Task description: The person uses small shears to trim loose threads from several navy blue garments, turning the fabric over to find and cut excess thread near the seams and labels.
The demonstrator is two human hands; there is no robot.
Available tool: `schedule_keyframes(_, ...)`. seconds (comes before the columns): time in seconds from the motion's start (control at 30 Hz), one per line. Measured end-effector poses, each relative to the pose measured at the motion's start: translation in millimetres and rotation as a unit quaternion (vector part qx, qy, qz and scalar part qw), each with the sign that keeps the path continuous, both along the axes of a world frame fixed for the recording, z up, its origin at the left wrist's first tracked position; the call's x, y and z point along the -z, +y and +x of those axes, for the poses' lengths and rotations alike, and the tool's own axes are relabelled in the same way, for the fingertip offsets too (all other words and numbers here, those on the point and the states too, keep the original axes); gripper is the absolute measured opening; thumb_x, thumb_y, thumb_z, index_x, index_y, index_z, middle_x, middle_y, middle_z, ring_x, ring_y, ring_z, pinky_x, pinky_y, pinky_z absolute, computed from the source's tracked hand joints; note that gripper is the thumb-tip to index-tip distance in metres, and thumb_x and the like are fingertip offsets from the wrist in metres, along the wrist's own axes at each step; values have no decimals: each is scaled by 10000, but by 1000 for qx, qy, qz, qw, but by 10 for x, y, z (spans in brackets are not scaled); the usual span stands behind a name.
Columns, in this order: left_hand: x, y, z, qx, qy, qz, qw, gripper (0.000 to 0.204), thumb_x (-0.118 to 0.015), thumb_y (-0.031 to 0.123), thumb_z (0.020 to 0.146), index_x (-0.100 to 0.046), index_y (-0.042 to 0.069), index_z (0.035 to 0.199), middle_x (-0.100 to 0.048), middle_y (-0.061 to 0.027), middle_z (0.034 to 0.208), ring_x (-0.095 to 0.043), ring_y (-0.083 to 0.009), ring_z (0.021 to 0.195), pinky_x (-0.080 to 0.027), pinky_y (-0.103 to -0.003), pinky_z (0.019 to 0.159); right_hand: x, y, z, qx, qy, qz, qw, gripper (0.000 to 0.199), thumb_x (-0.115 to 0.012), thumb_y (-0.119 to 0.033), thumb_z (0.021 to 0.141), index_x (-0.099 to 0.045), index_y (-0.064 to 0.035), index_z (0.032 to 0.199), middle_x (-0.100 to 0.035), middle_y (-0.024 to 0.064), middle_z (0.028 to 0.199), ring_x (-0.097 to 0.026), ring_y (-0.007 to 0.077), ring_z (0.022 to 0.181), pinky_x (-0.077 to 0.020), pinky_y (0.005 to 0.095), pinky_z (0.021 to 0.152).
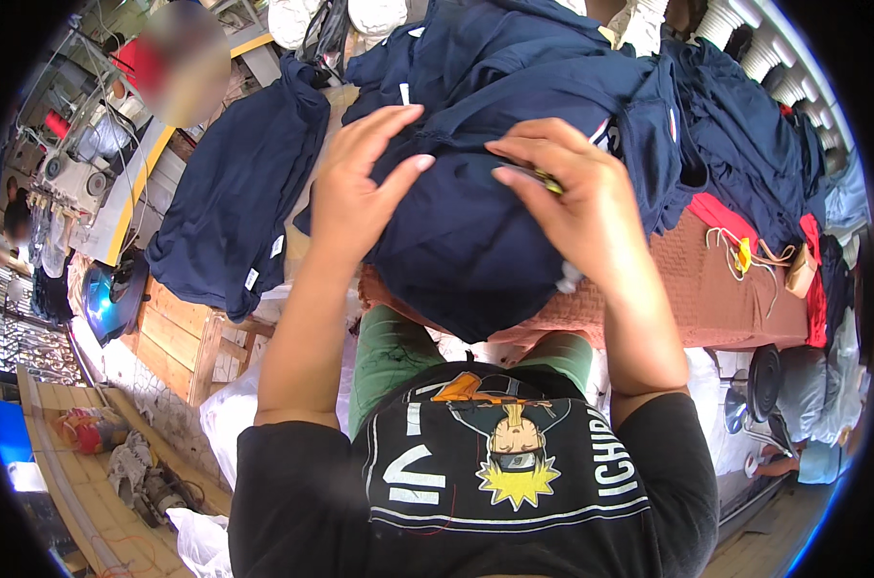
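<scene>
A navy garment [456, 250] lies spread before me, its lower end hanging over the edge of the cloth-covered table. Over its left side is my left hand [365, 173], thumb and fingers apart with nothing between them. My right hand [572, 183] is curled around thread snips [526, 173], small, with a grey metal blade and a yellow part; the fingers hide most of them. The snips' tip points left, toward the garment. Farther back, more navy garments [514, 58] are heaped against it, with a white label showing near my left fingertips.
Another navy garment stack [239, 183] lies to the left, above a wooden crate [172, 332]. Brown cloth [687, 289] covers the table edge. Red fabric and cords [735, 236] lie at right, beside more navy garments [745, 135]. A sewing machine [76, 178] and another person are at far left.
</scene>
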State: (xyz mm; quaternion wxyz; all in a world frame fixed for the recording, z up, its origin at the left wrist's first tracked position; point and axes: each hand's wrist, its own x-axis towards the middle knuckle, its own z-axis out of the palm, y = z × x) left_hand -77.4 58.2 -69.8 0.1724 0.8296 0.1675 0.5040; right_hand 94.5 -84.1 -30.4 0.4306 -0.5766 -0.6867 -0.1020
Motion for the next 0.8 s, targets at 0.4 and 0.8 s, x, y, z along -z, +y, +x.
schedule_keyframes(0.4,-88,131,329,156,-94,-73,981,172,-724,20,803,-723,45,973,-701,-50,923,-655,-111,822,-523,-242,745,116,426,-22,14,101,-11,995,166,-689,-97,832,-688,-27,982,-684,135,880,-667,283,763,-507,313,696)
schedule_keyframes(0.8,-306,147,313,182,28,-160,970,142,-653,139,906,-686,17,973,-694,-15,818,-619,-58,734,-495,-221,684,-34,228,62,24,167,-113,979,199,-735,-166,834,-695,-2,939,-658,72,760,-589,115,691,-468,253,680)
